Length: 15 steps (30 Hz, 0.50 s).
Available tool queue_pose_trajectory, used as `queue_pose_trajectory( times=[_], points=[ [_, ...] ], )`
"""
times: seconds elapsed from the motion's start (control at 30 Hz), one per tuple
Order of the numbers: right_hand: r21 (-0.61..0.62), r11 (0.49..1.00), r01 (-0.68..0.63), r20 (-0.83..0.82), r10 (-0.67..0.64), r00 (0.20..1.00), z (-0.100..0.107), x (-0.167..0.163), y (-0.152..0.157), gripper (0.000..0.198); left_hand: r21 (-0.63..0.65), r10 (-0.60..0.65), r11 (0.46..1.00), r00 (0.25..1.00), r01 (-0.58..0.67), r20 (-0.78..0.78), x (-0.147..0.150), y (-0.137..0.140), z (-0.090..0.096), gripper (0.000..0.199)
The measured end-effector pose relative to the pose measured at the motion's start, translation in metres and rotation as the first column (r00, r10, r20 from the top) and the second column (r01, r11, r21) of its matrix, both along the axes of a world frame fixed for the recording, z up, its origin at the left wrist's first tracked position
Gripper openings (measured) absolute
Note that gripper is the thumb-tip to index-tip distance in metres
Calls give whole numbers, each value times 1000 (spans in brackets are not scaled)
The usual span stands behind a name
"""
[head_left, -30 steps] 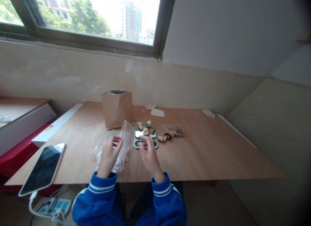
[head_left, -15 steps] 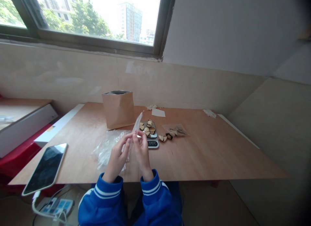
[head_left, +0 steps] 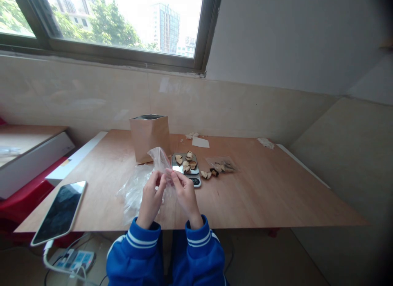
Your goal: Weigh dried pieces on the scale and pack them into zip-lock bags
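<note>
Bag up in the air now, pinched at its near end above the table, just left of the scale! Left hand has thumb and fingers drawn together on the film; right hand closes its fingertips on it from the other side, the two nearly meeting. Exactly which edge they have, I can't tell behind those fingers. Two hands look sensible here: film this limp likely needs a grip on each side to be kept in order. And look at the layout: clear bags lie heaped beside the left hand, handy for that side, while dried pieces sit on the scale's plate, presumably so their weight bears there and not on the display. Brown pouch stands upright behind, mouth open, apparently for easy reaching in; loose pieces and a filled bag lie right of the scale. Back to the held one: thin, colourless, slightly cloudy, creased by the fingertips, its far end flaring upward and leaning left across the pouch's lower front, no contents that I can make out.
</note>
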State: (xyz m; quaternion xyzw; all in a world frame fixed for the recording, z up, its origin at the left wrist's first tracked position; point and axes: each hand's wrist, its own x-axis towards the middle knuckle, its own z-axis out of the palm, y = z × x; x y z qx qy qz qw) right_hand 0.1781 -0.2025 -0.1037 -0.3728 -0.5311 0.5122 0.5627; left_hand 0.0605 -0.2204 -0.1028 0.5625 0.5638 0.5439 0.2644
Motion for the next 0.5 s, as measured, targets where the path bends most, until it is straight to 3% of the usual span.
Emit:
queue_pose_trajectory(
  times=[0.13, 0.27, 0.3, 0.37, 0.43, 0.5],
  points=[
    [-175, 971, 161, -52, -172, 984, -14, 19, 11, 45, 5, 257, 966, 966, -257, -17, -8, -6, 6, 29],
    [-175, 983, 55, 32, -51, 998, -28, 37, 18, 50, -32, 279, 960, 959, -277, 51, -10, -9, 13, 30],
    [-132, 988, 84, 79, -74, 994, -31, 40, 21, 50, -36, 297, 955, 952, -295, 71, -10, -8, 15, 32],
    [40, 970, 238, 215, -241, 946, -37, 43, 29, 45, -48, 336, 942, 940, -334, 64, -10, -2, 19, 34],
    [267, 902, 340, 373, -422, 826, -45, 45, 41, 37, -63, 339, 939, 941, -338, 9, -12, 6, 22, 34],
    [414, 865, 285, 530, -483, 697, -52, 45, 53, 34, -80, 311, 946, 949, -314, -47, -14, 16, 23, 33]
  ],
)
